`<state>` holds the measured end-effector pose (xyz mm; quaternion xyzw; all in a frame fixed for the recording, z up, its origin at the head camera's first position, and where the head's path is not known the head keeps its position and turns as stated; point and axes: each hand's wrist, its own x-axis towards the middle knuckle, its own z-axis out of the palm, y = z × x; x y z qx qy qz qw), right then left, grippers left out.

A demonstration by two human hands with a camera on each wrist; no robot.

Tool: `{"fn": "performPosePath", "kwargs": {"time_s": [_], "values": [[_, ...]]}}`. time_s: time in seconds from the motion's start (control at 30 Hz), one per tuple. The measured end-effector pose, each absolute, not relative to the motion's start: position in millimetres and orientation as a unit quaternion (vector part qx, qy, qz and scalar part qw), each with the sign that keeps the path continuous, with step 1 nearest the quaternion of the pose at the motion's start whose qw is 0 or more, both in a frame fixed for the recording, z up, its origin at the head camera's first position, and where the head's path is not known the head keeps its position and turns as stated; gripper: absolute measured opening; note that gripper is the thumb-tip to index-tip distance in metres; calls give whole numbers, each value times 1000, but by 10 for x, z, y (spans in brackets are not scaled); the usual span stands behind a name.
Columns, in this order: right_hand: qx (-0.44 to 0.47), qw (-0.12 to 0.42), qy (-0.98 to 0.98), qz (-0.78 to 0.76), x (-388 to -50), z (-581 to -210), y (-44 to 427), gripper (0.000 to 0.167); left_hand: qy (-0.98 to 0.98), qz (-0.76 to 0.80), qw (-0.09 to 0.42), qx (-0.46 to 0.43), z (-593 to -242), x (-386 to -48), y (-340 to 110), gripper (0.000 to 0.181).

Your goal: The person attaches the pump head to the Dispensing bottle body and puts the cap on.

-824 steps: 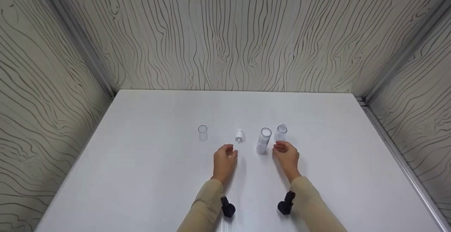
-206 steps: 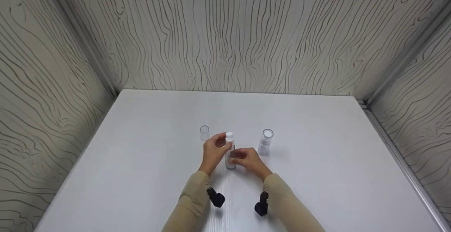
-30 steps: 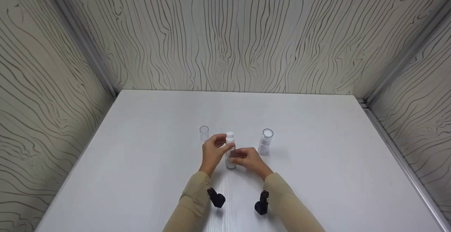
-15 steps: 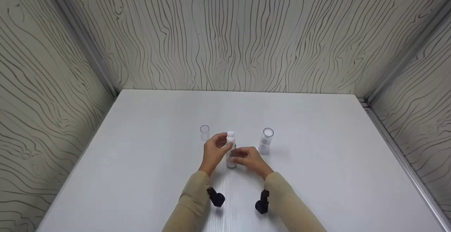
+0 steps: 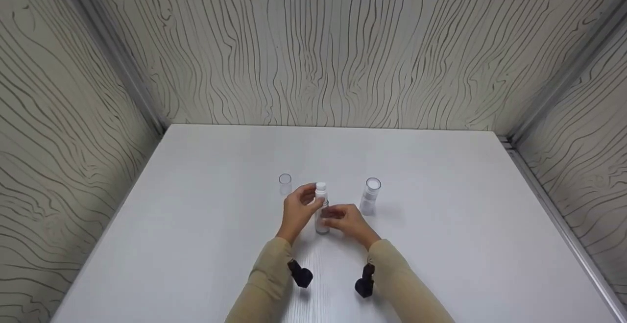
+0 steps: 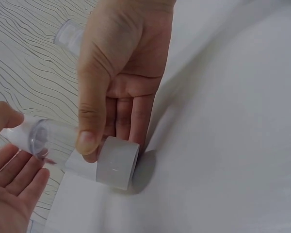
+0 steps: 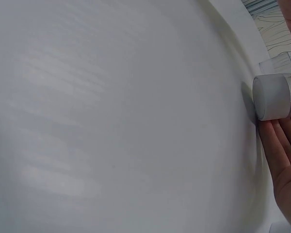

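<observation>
Upright near the middle of the table is a clear bottle [image 5: 322,225], with a white pump top [image 5: 321,192] at its mouth. My left hand [image 5: 297,210] pinches the white top between thumb and fingers. My right hand [image 5: 349,221] grips the bottle's body lower down, thumb in front and fingers behind. In the left wrist view, the bottle [image 6: 70,141] has a frosted band [image 6: 117,162] at its base, close to the tabletop. The right wrist view shows that base [image 7: 272,97] beside fingers. Whether the top is fully seated cannot be told.
A clear open-ended cap [image 5: 285,186] stands behind my left hand. Behind and right of my right hand stands a second clear cylinder [image 5: 370,198] with white inside. The white table [image 5: 441,225] ends at patterned walls [image 5: 313,58].
Since the oldest frame, the clear bottle has come from the right to the middle, and the white top from the table onto it. Over the last second, both hands stay almost still.
</observation>
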<state>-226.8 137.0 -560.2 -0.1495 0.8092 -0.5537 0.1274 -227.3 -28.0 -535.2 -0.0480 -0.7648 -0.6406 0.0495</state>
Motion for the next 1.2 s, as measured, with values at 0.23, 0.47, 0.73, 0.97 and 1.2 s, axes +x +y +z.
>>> {"fn": "performPosePath", "kwargs": {"time_s": [0.23, 0.47, 0.73, 0.97, 1.2], "values": [[-151, 124, 812, -550, -2281, -5639, 1382, 35, -766, -639, 68, -19, -5353, -2283, -266, 36], [-146, 127, 808, -557, -2281, -5645, 1380, 36, -760, -643, 95, -6, -5357, -2283, -239, 36], [-146, 126, 804, -563, -2270, -5634, 1370, 37, -754, -648, 105, 1, -5351, -2287, -218, 36], [-144, 126, 808, -557, -2286, -5669, 1352, 34, -762, -639, 107, 0, -5357, -2286, -209, 33], [-149, 130, 804, -560, -2285, -5652, 1374, 35, -772, -629, 92, -9, -5361, -2286, -210, 31]]}}
